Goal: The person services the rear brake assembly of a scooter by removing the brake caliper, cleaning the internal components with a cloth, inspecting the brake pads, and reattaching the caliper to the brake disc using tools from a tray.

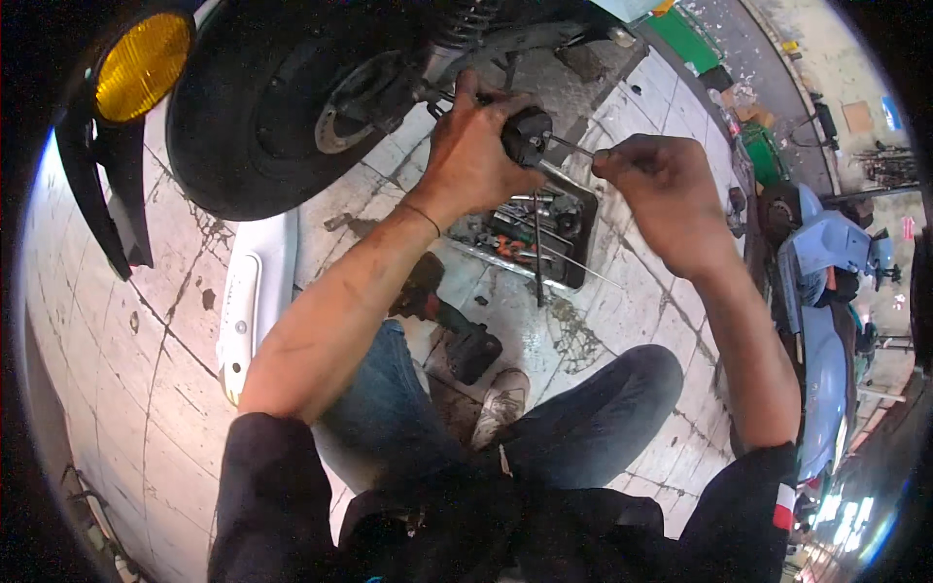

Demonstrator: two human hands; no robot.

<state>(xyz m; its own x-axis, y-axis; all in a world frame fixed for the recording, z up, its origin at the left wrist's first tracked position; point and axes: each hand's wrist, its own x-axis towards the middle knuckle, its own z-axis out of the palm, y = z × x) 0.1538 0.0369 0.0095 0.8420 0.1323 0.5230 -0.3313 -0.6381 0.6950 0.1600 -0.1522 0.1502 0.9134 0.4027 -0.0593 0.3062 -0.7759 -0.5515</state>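
Part (pixel 528 137), black and rounded, is gripped by the curled fingers of the left hand (pixel 470 155); the right hand (pixel 675 194) pinches a thin metal rod (pixel 573 146) reaching it, near the tool tray (pixel 589 228).

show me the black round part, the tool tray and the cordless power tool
black round part (pixel 528 136), head view: its middle
tool tray (pixel 588 229), head view: its right wall
cordless power tool (pixel 472 353), head view: its battery base

Bright floor tiles (pixel 107 360), dim tyre (pixel 228 117), fisheye-bowed edges, white glare and perhaps blur at lower right.
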